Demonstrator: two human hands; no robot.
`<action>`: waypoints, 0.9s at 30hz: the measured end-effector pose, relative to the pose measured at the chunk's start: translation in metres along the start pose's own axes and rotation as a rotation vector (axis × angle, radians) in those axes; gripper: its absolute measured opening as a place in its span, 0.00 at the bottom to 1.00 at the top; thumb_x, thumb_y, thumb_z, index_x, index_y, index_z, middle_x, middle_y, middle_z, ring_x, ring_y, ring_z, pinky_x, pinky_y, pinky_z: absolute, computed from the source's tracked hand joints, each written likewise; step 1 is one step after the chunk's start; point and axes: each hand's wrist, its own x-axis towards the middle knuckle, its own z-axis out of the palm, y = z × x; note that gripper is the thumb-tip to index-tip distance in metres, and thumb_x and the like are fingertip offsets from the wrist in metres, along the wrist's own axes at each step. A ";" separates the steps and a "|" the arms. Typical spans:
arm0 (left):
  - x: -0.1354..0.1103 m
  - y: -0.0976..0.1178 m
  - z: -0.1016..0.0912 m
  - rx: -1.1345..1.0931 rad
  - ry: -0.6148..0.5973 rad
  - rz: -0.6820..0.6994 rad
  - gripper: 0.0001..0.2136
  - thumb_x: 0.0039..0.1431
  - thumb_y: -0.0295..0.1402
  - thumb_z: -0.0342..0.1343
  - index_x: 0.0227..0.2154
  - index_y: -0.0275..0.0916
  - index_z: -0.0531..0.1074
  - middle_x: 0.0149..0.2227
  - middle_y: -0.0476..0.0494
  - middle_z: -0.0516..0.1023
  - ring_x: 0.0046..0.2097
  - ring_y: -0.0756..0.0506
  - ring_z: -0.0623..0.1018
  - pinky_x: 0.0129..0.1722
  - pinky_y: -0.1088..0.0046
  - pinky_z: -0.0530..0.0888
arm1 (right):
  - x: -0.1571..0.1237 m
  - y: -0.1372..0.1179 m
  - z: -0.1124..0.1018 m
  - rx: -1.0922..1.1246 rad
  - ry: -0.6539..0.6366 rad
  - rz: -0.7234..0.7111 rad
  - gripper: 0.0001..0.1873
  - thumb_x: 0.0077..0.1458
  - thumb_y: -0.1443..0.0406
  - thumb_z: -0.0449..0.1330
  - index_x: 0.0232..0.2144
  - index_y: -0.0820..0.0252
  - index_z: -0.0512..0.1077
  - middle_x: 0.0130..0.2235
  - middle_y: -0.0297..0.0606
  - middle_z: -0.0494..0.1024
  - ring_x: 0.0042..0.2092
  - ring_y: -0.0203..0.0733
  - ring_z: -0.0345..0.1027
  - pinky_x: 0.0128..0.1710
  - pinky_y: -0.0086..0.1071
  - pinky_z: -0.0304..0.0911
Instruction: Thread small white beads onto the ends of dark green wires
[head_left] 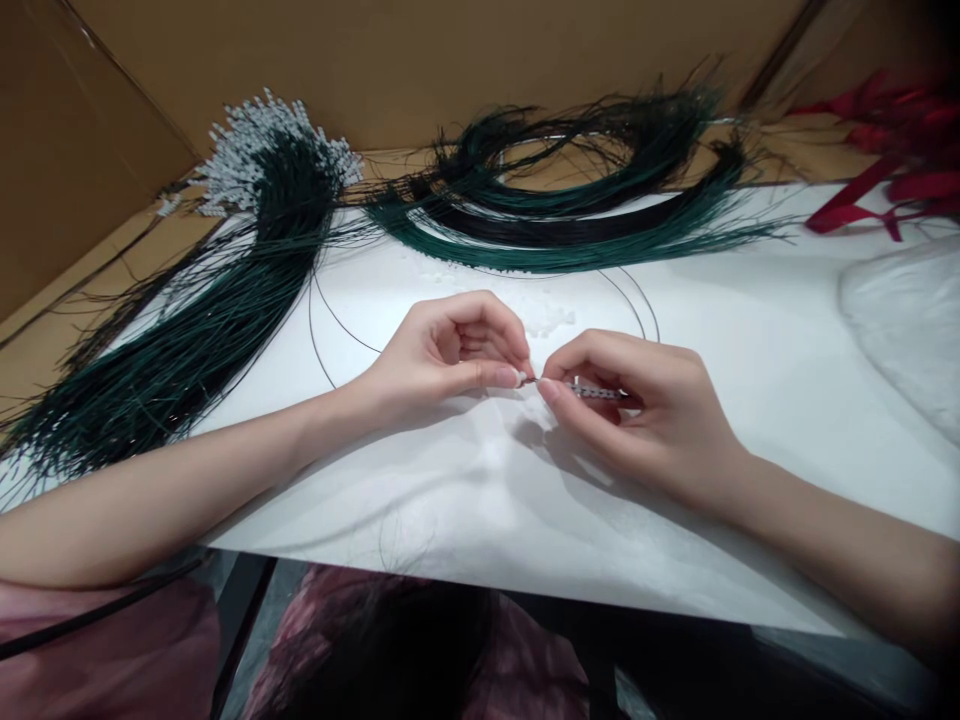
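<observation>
Over the middle of the white sheet, my left hand point(465, 355) pinches a small white bead point(521, 378) between thumb and fingertips. Close by on the right, the thumb and index finger of my right hand point(630, 400) are closed on a thin dark wire. A row of white beads point(596, 393) sits on this wire, partly hidden under my right fingers. The wire's tip reaches toward the bead in my left hand; whether it passes through the bead is too small to tell. Just behind my hands lie loose white beads point(551, 318).
Long dark green wires with white beaded ends point(259, 160) lie at the left. Curved bundles of green wire point(555, 240) stretch across the back. Red ribbon point(862, 195) and a clear plastic bag point(904, 320) lie to the right. Cardboard walls point(450, 60) stand behind the white sheet point(450, 510).
</observation>
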 end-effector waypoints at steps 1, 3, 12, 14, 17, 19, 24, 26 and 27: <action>0.000 0.000 0.000 0.002 0.003 -0.002 0.09 0.50 0.27 0.71 0.32 0.35 0.76 0.31 0.47 0.82 0.34 0.51 0.82 0.37 0.80 0.79 | 0.000 0.000 0.000 0.001 0.000 0.001 0.06 0.60 0.71 0.60 0.30 0.59 0.70 0.27 0.32 0.72 0.26 0.31 0.61 0.21 0.28 0.54; 0.000 0.000 0.000 0.007 0.011 -0.006 0.09 0.51 0.27 0.70 0.32 0.35 0.76 0.31 0.47 0.82 0.34 0.51 0.82 0.37 0.79 0.79 | 0.000 0.000 0.000 0.003 -0.002 -0.002 0.06 0.59 0.71 0.60 0.30 0.59 0.70 0.27 0.32 0.72 0.26 0.31 0.61 0.21 0.27 0.54; 0.001 -0.001 0.000 0.007 0.009 -0.009 0.11 0.49 0.28 0.72 0.32 0.35 0.75 0.31 0.47 0.82 0.34 0.51 0.82 0.36 0.79 0.80 | 0.001 -0.002 0.000 0.009 -0.003 -0.014 0.07 0.59 0.72 0.60 0.29 0.58 0.69 0.26 0.32 0.72 0.25 0.32 0.60 0.20 0.28 0.53; 0.001 -0.001 0.000 0.028 0.018 -0.016 0.11 0.49 0.30 0.72 0.32 0.36 0.75 0.31 0.46 0.82 0.34 0.50 0.83 0.36 0.77 0.80 | 0.001 -0.002 0.000 0.006 -0.005 -0.008 0.07 0.59 0.71 0.60 0.29 0.57 0.69 0.26 0.32 0.71 0.24 0.31 0.59 0.19 0.28 0.53; 0.001 -0.001 0.001 0.038 0.017 -0.012 0.12 0.50 0.32 0.72 0.32 0.36 0.75 0.31 0.46 0.82 0.34 0.49 0.83 0.36 0.77 0.80 | 0.001 -0.001 0.001 0.006 -0.001 -0.007 0.07 0.59 0.71 0.60 0.29 0.58 0.70 0.26 0.32 0.71 0.25 0.31 0.59 0.20 0.28 0.53; 0.001 -0.001 0.001 0.036 0.019 -0.012 0.12 0.50 0.32 0.72 0.32 0.36 0.75 0.31 0.46 0.82 0.34 0.50 0.82 0.36 0.76 0.80 | 0.001 0.000 0.001 0.015 0.006 -0.015 0.07 0.59 0.71 0.60 0.29 0.59 0.70 0.26 0.33 0.71 0.26 0.32 0.60 0.20 0.27 0.53; 0.000 0.000 0.001 0.043 0.022 -0.012 0.12 0.50 0.32 0.72 0.32 0.36 0.75 0.31 0.46 0.82 0.34 0.50 0.82 0.36 0.76 0.80 | 0.001 0.000 0.001 0.010 0.000 -0.017 0.07 0.58 0.72 0.61 0.29 0.59 0.70 0.26 0.33 0.71 0.26 0.32 0.61 0.21 0.27 0.53; 0.000 -0.001 0.001 0.040 0.022 -0.013 0.11 0.50 0.31 0.72 0.32 0.36 0.75 0.31 0.47 0.82 0.34 0.50 0.82 0.36 0.77 0.80 | 0.001 -0.001 0.001 0.008 0.008 -0.026 0.07 0.58 0.72 0.60 0.29 0.59 0.70 0.26 0.32 0.71 0.26 0.32 0.61 0.20 0.28 0.53; 0.000 -0.001 0.001 0.038 0.020 -0.015 0.11 0.50 0.31 0.72 0.32 0.36 0.75 0.31 0.47 0.82 0.34 0.51 0.82 0.37 0.78 0.79 | 0.001 -0.001 0.001 0.005 0.009 -0.025 0.07 0.58 0.72 0.60 0.29 0.58 0.70 0.26 0.32 0.71 0.26 0.32 0.61 0.20 0.28 0.53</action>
